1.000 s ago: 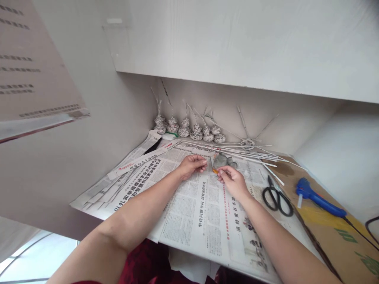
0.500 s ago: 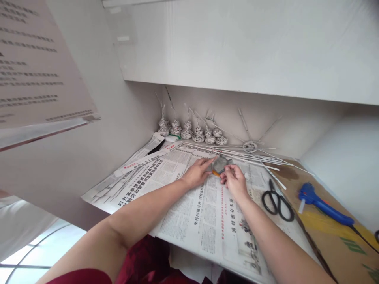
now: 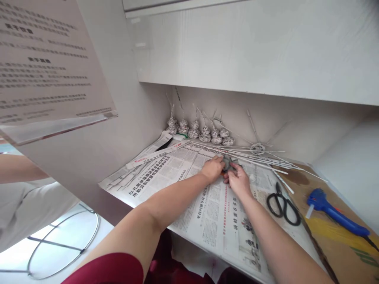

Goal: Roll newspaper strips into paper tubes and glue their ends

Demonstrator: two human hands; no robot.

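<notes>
A small dark grey-green object [image 3: 227,162] is between my hands, low over the newspaper; its kind is hard to make out. My left hand [image 3: 213,169] is closed with curled fingers at its left side. From the right, my right hand [image 3: 238,180] pinches its near edge between thumb and fingers. A bit of orange shows beneath it, mostly covered by my fingers. Just behind lie several thin rolled paper sticks [image 3: 245,156]. Newspaper sheets [image 3: 183,201] cover the table under both hands.
Black-handled scissors [image 3: 283,205] and a blue glue gun [image 3: 334,211] on cardboard [image 3: 328,244] lie to the right. Woven paper gourds [image 3: 194,130] line the back wall beside a woven piece with spokes [image 3: 257,148]. Paper strips [image 3: 151,156] lie left; an overhead cabinet [image 3: 237,51] overhangs. Another person's arm [image 3: 20,167] shows left.
My left hand's fingers, stretched out before, are now curled in at the grey-green object. The object appears turned, with less orange showing. The whole view has shifted, and another person's arm has appeared at left.
</notes>
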